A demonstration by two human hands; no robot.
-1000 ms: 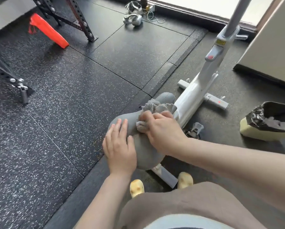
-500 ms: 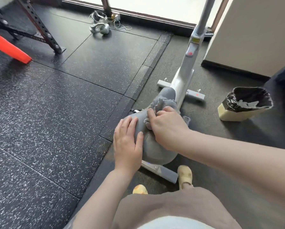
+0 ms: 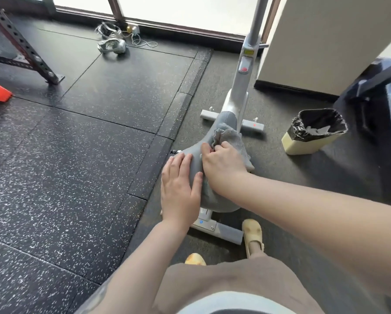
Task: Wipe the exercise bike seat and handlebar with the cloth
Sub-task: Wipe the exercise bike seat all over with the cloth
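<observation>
Left hand [image 3: 180, 186]: lies flat on the left side of the seat [image 3: 195, 155], fingers straight and close together, thumb spread toward the middle; it holds nothing.
Right hand [image 3: 224, 165]: fingers curled, bunching the cloth [image 3: 229, 135] and pressing it onto the top of the seat.
Cloth: grey, crumpled, sticking out ahead of the right knuckles and hanging off the seat's right edge.
Seat: grey saddle, low in the middle of the view, nose pointing away toward the bike frame [image 3: 241, 87].
Handlebar: cannot tell; the post runs out of the top of the view.
Nearby: a lined bin [image 3: 312, 142] stands on the floor to the right, well apart from the seat.
</observation>
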